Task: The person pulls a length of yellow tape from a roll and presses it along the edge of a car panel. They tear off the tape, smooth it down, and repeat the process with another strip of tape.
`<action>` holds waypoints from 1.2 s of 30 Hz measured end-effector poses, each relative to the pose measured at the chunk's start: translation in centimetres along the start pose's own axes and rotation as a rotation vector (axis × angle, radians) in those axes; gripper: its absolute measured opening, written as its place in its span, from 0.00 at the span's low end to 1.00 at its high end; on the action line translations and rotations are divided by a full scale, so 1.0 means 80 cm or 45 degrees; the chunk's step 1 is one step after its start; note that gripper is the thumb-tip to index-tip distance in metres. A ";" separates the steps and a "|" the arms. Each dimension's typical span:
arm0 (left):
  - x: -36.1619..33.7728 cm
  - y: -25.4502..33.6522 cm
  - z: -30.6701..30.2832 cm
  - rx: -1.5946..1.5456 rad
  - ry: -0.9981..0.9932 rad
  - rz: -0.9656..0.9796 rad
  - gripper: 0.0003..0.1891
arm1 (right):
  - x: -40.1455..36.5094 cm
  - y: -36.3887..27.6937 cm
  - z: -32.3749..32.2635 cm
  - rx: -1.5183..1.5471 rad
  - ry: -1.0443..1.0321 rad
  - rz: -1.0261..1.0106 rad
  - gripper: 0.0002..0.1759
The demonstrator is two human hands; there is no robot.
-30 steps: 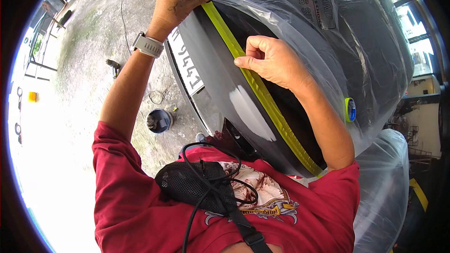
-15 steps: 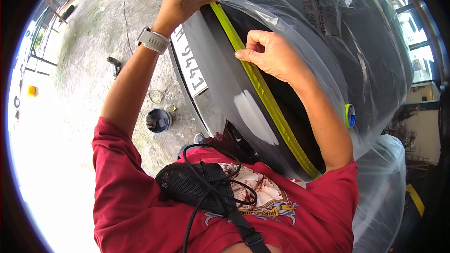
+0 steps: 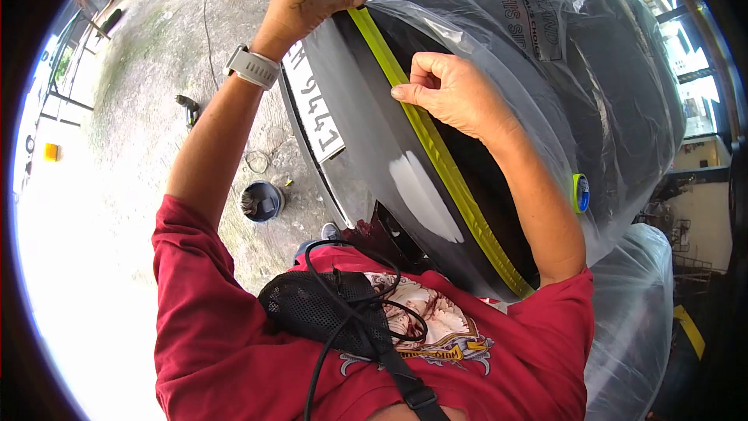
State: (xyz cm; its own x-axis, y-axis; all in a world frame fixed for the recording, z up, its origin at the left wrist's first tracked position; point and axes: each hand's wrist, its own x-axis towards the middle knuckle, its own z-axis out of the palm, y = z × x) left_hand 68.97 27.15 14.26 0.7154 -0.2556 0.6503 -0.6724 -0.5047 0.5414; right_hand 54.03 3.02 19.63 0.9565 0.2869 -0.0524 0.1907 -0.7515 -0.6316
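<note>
A strip of yellow-green tape (image 3: pixel 442 157) runs along the edge of a dark grey car panel (image 3: pixel 366 101), beside a black opening. My left hand (image 3: pixel 302 6), with a watch on the wrist, pinches the tape's far end. Lower down, the thumb and finger of my right hand (image 3: pixel 456 93) are closed on the same strip. A light grey patch (image 3: pixel 425 195) shows on the panel, and a number plate (image 3: pixel 315 105) is to its left. Clear plastic sheet (image 3: pixel 576 54) covers the car to the right.
A tape roll (image 3: pixel 580 192) lies against the plastic beside my right forearm. On the concrete floor (image 3: pixel 167 39) are a dark bucket (image 3: pixel 262 201), a power tool (image 3: pixel 188 109) and a thin cable. Black cords hang over my chest.
</note>
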 end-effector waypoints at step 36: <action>-0.078 0.056 0.009 0.245 0.140 0.422 0.14 | 0.043 0.027 0.030 -0.299 0.624 -0.590 0.24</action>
State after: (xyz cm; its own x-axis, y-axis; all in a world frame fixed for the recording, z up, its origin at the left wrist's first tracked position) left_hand 61.65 25.88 12.22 0.4339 -0.3463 0.8317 -0.8082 -0.5575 0.1896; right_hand 57.18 3.81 16.22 0.7441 0.3494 0.5694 0.5915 -0.7407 -0.3185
